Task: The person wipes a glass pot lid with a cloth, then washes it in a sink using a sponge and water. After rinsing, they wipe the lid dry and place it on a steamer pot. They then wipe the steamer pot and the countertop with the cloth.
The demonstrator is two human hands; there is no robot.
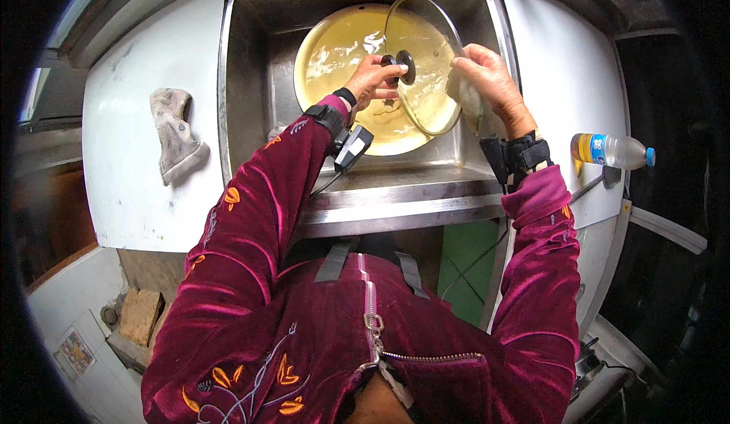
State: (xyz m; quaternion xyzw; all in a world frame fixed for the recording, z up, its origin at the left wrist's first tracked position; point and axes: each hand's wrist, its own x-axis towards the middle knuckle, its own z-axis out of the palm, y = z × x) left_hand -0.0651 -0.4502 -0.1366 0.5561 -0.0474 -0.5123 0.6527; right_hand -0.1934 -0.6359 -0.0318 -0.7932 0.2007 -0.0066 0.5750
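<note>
A round glass pot lid (425, 104) is tilted on edge over a yellow basin (311, 76) of water in the stainless-steel sink (279, 70). My left hand (373, 80) grips the lid's black knob (406, 67). On the lid's right side, my right hand (491, 73) pinches a greyish cloth (471, 104) against the rim. The cloth hangs below my fingers, partly hidden by them. Through the clear glass the basin's yellow wall and rippling water show.
A crumpled grey cloth (174, 136) lies on the white counter left of the sink. On the right counter a plastic bottle (613, 151) with a blue cap lies on its side, beside a dark-handled utensil (593, 187). The sink's metal front edge (399, 210) runs before me.
</note>
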